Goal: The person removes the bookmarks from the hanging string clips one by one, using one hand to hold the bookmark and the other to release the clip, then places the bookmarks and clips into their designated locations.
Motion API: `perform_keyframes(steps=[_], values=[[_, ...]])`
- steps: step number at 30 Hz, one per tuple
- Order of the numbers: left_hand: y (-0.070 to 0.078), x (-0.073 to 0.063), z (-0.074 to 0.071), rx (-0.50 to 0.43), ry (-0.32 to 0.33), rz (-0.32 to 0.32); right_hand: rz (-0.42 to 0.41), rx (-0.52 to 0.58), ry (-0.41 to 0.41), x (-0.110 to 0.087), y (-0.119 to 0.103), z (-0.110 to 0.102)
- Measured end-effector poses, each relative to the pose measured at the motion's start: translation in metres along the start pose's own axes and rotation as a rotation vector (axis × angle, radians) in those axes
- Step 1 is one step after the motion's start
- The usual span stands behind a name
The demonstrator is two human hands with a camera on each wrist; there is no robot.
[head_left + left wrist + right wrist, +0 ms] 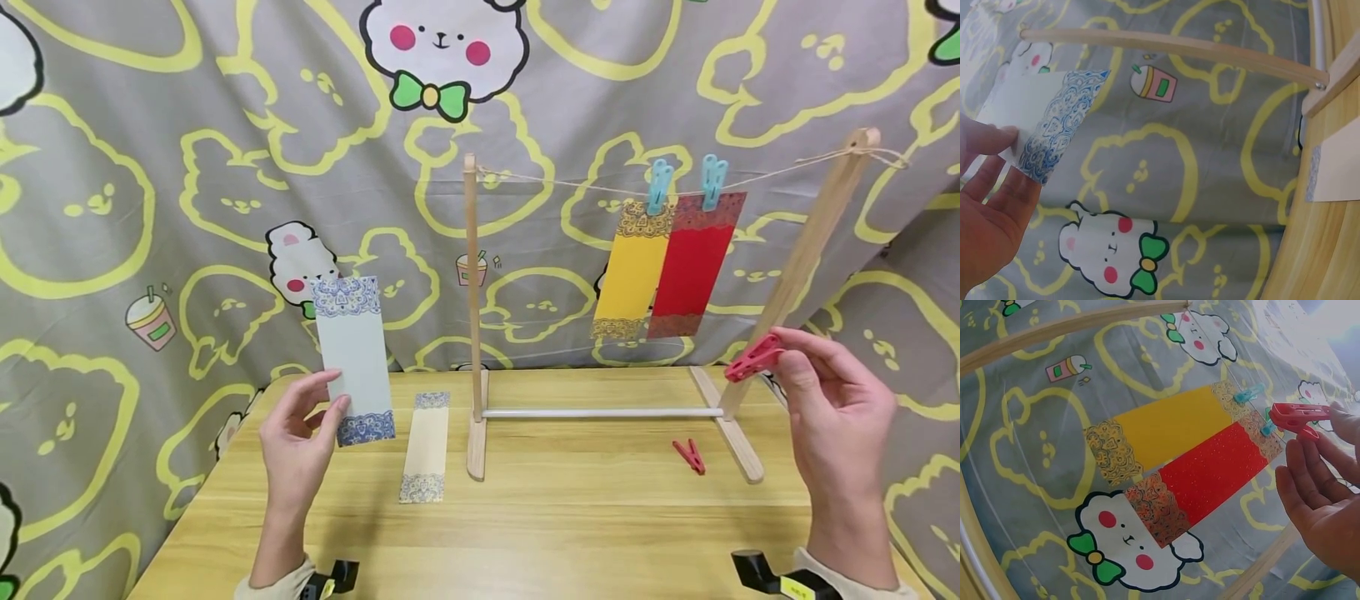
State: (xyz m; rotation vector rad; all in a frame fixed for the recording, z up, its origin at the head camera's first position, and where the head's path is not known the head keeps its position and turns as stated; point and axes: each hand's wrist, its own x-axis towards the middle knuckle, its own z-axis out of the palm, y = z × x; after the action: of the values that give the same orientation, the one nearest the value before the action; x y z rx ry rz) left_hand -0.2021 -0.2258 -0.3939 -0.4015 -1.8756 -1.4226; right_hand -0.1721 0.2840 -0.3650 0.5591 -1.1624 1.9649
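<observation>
Left hand (300,433), at 8 o'clock from the head view's centre, pinched the pale blue card (354,354) by its lower left edge, thumb across the front, fingers behind; the card stood near upright, above the table (570,533); right hand (840,408), at 4 o'clock, held a red clip (756,357) by one end between thumb and fingers; cream card (426,442) lay at 7 o'clock, spare clip (697,458) at 4; yellow card (632,275) and red card (692,279) hung towards 3 o'clock, pegged to the cord (555,181); pale blue card judged light, thin, fairly stiff, liable to swing or crease under a hard squeeze, perhaps slick; best taken lightly by a side edge, leaving the patterned 12 o'clock end free; clip judged light, hard, springy, best squeezed at its tail ends.
</observation>
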Motion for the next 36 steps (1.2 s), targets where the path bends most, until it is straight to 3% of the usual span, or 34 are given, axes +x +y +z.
perform_keyframes(steps=[5, 10, 18, 24, 31, 36], values=[[-0.001, 0.0, 0.0, -0.001, 0.005, -0.018, 0.042, -0.069, -0.02, -0.002, -0.001, -0.004], [-0.003, 0.001, -0.001, 0.002, 0.002, -0.023, 0.061, -0.051, -0.038, -0.002, 0.0, -0.005], [-0.008, 0.001, -0.005, 0.017, -0.021, 0.002, 0.14, -0.206, 0.017, -0.003, -0.001, -0.006], [-0.011, 0.002, -0.007, 0.014, -0.041, 0.001, 0.163, -0.26, 0.013, -0.002, 0.002, -0.01], [-0.015, 0.001, -0.008, 0.017, -0.049, -0.017, 0.219, -0.421, 0.025, -0.003, 0.002, -0.009], [-0.017, 0.002, -0.008, 0.015, -0.057, -0.023, 0.236, -0.466, 0.005, -0.003, 0.003, -0.01]])
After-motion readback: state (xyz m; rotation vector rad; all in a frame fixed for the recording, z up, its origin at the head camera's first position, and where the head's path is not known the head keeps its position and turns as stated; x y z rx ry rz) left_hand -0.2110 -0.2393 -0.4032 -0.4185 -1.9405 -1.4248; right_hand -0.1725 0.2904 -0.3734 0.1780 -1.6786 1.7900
